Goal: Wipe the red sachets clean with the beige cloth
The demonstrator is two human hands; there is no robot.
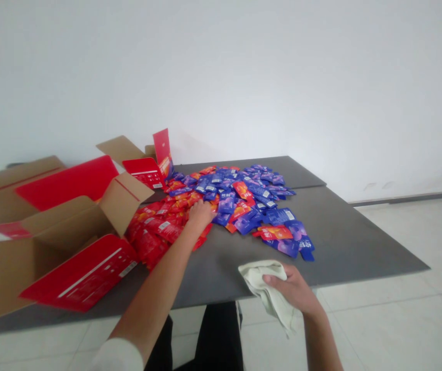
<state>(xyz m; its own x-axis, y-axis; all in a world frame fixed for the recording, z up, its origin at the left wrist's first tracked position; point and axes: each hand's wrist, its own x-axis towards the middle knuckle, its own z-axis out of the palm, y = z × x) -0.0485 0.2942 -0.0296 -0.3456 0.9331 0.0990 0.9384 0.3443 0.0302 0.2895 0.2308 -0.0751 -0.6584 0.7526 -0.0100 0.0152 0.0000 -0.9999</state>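
My left hand reaches into the heap of packets, where red and blue ones meet. Its fingers are curled down around a red packet at the heap's front side; the fingertips are partly hidden. Red packets lie piled to the left of that hand, and blue packets with some red ones mixed in spread to its right. At the table's front edge, my right hand grips a pale green cloth, bunched between thumb and fingers, its lower end hanging past the edge.
An open cardboard box with red flaps stands at the table's left front. Behind it are another open box and a smaller one by the wall. The dark grey table narrows to a corner at right, with tiled floor beyond.
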